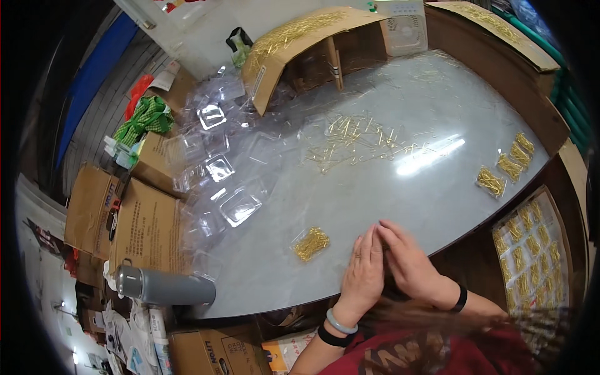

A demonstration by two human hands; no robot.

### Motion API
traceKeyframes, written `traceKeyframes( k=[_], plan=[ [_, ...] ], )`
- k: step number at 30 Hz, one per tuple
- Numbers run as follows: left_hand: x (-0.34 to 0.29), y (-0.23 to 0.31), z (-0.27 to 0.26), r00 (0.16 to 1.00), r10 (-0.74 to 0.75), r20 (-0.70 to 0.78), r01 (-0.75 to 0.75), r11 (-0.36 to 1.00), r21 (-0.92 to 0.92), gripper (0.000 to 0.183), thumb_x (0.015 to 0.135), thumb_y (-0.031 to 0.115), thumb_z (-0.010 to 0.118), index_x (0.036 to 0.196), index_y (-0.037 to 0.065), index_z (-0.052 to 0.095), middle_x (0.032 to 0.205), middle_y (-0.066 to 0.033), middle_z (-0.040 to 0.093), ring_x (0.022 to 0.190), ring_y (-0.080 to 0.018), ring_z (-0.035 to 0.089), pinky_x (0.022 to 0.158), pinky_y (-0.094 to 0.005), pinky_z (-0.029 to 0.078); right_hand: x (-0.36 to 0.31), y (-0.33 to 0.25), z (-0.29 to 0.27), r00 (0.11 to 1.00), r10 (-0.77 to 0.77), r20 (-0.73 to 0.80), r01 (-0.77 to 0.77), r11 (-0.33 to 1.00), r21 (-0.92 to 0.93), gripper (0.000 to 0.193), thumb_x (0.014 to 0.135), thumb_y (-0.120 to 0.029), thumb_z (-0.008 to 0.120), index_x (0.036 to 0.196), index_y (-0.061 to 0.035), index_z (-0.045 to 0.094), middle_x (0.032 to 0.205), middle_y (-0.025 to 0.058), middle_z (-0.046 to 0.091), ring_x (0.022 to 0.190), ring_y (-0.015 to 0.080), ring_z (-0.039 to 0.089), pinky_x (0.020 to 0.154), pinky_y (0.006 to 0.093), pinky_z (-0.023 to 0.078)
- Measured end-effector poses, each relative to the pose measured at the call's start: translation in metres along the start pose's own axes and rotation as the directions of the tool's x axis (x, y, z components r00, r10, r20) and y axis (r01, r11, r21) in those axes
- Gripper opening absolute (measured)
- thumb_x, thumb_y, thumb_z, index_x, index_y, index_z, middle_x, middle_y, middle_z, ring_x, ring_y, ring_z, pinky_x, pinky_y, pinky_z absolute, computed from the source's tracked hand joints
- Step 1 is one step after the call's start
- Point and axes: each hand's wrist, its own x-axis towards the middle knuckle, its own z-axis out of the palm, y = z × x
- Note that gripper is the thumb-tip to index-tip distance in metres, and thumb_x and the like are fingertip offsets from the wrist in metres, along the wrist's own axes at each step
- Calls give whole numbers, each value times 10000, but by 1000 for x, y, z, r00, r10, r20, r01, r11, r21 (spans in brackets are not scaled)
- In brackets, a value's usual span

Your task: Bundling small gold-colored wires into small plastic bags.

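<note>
My left hand [364,272] and my right hand [407,262] stand on edge at the table's near side, palms facing each other. Their fingers are stretched out and their fingertips nearly meet. No object shows between them, though the palms' inner sides are hidden; the right hand is slightly blurred. Left of my left hand, a clear plastic box filled with gold-coloured metal hooks [311,244] lies on the grey tabletop [275,281]. Farther off, a loose pile of the same gold hooks [356,137] spreads across the middle.
Clear plastic boxes [240,205] heap up along the left. Several filled boxes [491,181] line the right edge, above a tray of more packs [528,250]. A grey bottle [165,286] lies at the near left. Cardboard bins [369,47] stand at the back.
</note>
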Motion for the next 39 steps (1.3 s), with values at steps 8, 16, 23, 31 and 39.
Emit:
traceKeyframes(
  k=[8,16,23,31,39],
  plan=[
    [-3,-16,-19,994,35,100,-2,949,-315,873,932,12,636,1629,-21,111,1633,-260,290,1504,-432,319,1233,-464,295,6,14,-19,970,-69,234,110,979,-170,612,954,-112,648,1497,34,407,1514,253,459,1412,423,441,1189,489,360],
    [0,-18,-31,984,1,177,74,906,-417,860,938,-63,560,1644,-4,71,1659,-243,245,1517,-393,321,1238,-426,294,14,21,-22,932,-37,359,78,992,-100,535,890,-49,629,1412,-2,525,1431,226,529,1378,392,494,1190,476,377],
    [12,-4,-23,988,-28,155,92,900,-425,810,912,-108,446,1630,-33,77,1652,-274,219,1538,-448,225,1257,-477,235,13,25,-9,926,-237,295,325,896,-301,522,907,-71,563,1399,96,507,1461,241,508,1410,394,462,1225,469,332],
    [-13,-2,-49,983,-184,-6,158,860,-486,712,941,-85,499,1602,-31,243,1626,-210,315,1499,-330,357,1220,-432,323,15,26,-10,946,-176,274,237,949,-207,463,866,-11,541,1318,83,569,1384,222,570,1390,382,485,1198,444,379],
    [-29,-114,-170,700,-688,-192,556,694,-458,275,1034,118,607,1215,-82,663,1009,-134,716,827,-162,703,660,-283,586,18,29,-22,965,-196,177,233,947,-221,366,859,-3,592,1217,-3,668,1267,138,658,1257,347,599,1068,430,504]
  ],
)
